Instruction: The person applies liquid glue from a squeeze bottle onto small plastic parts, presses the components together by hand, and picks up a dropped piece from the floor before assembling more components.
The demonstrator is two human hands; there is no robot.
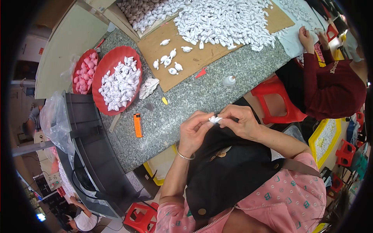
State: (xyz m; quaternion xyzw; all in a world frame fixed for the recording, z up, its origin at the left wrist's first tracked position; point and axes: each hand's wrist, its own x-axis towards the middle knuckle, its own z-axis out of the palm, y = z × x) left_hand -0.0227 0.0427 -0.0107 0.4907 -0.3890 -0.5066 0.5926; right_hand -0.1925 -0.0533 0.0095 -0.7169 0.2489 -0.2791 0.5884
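Above the dark apron, my left hand (194, 130) and my right hand (241, 121) meet fingertip to fingertip. Between them they pinch a small white piece (215, 119), each hand closed on one side of it. Fine detail on the piece is too small to make out. On the granite table (175, 105), an orange lighter (138, 125) lies to the left of my hands. A small white bottle (229, 80) stands beyond them. Farther left, a red dish (136, 58) holds many white pieces.
A smaller red dish (79, 61) holds pink pieces. White pieces cover much of a cardboard sheet (155, 44). A yellow-tipped tool (164, 101) and crumpled white cloth (149, 87) lie near the dish. A co-worker (330, 87) sits at right by a red stool (276, 103).
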